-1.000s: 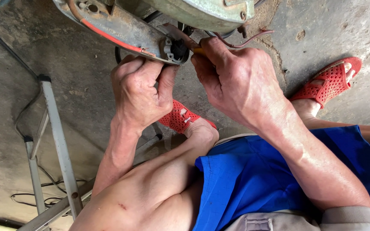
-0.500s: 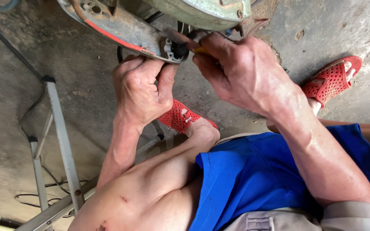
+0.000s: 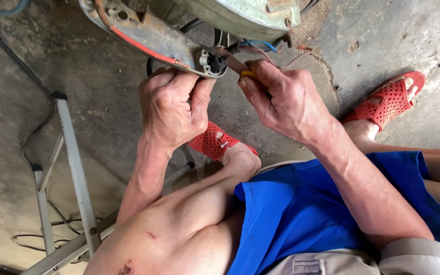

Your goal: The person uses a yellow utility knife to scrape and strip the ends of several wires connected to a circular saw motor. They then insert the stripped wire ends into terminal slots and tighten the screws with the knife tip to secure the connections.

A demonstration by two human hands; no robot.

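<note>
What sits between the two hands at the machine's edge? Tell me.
In the head view, a small white-and-black electrical fitting on the machine's plate lies between the left hand and right hand.

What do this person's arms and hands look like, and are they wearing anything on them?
Both hands are bare: no gloves, rings or watch show on the left hand or the right hand. The left forearm is uncovered along its whole visible length. The right arm is bare down to a grey-beige sleeve at the picture's lower edge. The knuckles look creased and veined.

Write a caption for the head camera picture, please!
Left hand steadies a worn machine casing while right hand works a yellow-handled tool at its wiring.
</note>
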